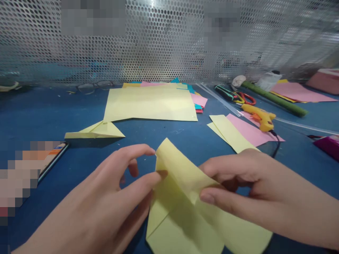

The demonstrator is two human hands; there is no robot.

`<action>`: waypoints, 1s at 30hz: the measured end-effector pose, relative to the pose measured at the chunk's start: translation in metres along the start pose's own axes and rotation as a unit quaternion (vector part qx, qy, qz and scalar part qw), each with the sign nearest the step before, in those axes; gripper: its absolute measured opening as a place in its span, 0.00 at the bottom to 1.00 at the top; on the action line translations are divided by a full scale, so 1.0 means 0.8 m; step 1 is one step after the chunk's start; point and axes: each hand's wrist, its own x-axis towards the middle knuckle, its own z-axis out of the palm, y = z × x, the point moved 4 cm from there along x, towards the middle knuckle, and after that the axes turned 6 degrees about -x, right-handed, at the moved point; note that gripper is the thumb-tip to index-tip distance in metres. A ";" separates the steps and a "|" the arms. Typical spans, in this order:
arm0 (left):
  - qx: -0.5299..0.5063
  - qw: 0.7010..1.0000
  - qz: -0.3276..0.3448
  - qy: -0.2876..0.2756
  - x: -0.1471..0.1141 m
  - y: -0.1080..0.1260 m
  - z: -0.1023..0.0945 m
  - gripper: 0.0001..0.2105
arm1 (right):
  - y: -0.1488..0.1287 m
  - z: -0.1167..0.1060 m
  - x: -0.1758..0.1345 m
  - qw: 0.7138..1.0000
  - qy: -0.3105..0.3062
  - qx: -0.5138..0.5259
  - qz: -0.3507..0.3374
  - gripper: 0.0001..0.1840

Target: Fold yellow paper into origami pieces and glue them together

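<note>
A sheet of pale yellow paper (pixel 185 218), creased and partly folded, is in front of me with its top flap raised to a point. My right hand (pixel 246 187) pinches the flap's right edge between thumb and fingers. At the left edge, my left hand (pixel 119 190) has its fingers apart; the thumb touches the paper inside the fold and the index fingertip is at the upper corner. Behind the left hand stands a folded yellow paper piece (pixel 97 130). Part of the sheet runs out of view at the bottom.
Yellow sheets (pixel 150 104) lie over coloured papers at the back. On the right are a yellow glue gun (pixel 261 116) with its cord, pink paper (pixel 243 130), scissors (pixel 247 98), a cutter (pixel 226 92) and a green stem (pixel 275 98). A phone (pixel 54 160) lies left; perforated metal (pixel 164 46) rises behind.
</note>
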 end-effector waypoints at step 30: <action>0.079 0.994 0.079 -0.022 -0.017 0.006 0.036 0.22 | 0.023 0.033 0.019 0.915 0.162 -0.288 -0.232 0.16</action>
